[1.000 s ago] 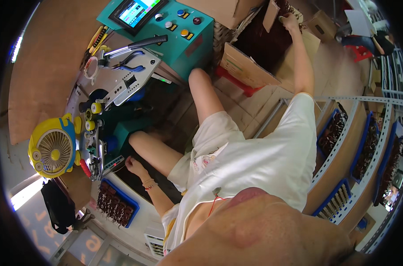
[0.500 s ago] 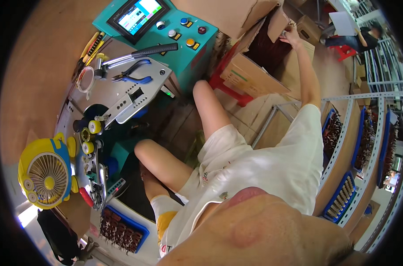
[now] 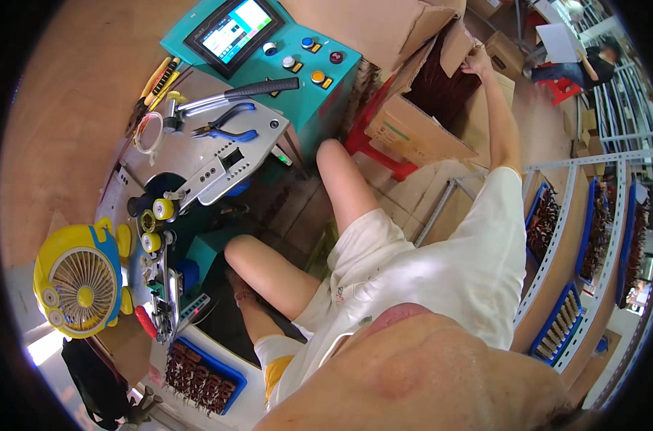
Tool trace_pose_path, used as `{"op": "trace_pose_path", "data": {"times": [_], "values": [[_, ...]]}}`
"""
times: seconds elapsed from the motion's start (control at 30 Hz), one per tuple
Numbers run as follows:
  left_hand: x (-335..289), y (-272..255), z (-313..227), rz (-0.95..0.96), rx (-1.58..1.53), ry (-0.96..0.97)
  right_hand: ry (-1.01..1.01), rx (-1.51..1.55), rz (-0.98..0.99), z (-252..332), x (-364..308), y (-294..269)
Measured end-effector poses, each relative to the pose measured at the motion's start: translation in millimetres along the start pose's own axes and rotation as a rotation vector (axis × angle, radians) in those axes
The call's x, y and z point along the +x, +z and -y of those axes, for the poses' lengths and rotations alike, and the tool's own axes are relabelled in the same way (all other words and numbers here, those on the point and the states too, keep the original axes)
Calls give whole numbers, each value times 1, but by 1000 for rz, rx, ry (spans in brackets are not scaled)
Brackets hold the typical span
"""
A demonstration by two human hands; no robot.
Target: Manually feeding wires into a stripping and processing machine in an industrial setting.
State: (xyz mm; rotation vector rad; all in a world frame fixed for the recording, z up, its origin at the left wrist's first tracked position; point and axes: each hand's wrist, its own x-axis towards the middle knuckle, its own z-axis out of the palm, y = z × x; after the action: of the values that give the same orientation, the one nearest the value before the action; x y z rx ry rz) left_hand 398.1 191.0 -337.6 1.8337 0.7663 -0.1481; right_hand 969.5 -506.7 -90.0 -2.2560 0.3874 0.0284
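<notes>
My right arm reaches out to an open cardboard box [image 3: 420, 129] at the upper right. There my right hand [image 3: 477, 62] is closed, its bent fingers at the edge of an upright box flap [image 3: 456, 47]. Dark red-brown strands [image 3: 441, 86] fill the inside of the box below the hand. My left forearm runs down behind my bent knee. Of my left hand [image 3: 234, 279] only a small part shows beside the knee, and its fingers are hidden.
A teal machine panel [image 3: 315, 104] with a screen and buttons stands ahead. Pliers [image 3: 229, 126] and a hammer [image 3: 233, 93] lie on its metal table. A yellow fan [image 3: 82, 287] is at left. Blue trays [image 3: 556, 323] line the right-hand shelves. A red stool [image 3: 376, 147] supports the box.
My right hand's fingers have drawn together at the flap, where they were more spread before. The whole view has shifted slightly. More of my left wrist shows beside the knee.
</notes>
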Motion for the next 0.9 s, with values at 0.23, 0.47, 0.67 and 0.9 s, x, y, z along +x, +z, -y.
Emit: {"op": "trace_pose_path", "data": {"times": [0.23, 0.47, 0.67, 0.9], "values": [[2, -1, -21, -38, 82, 30, -76, -234, -67, 10, -7, 2], [-5, -3, -30, -85, 150, 46, -136, -117, -183, 4, 0, -34], [-19, -7, -19, -85, 228, 32, -31, 144, 12, -4, 0, -17], [-22, 3, 3, -98, 295, 7, 96, 87, -39, -3, 1, 12]]}}
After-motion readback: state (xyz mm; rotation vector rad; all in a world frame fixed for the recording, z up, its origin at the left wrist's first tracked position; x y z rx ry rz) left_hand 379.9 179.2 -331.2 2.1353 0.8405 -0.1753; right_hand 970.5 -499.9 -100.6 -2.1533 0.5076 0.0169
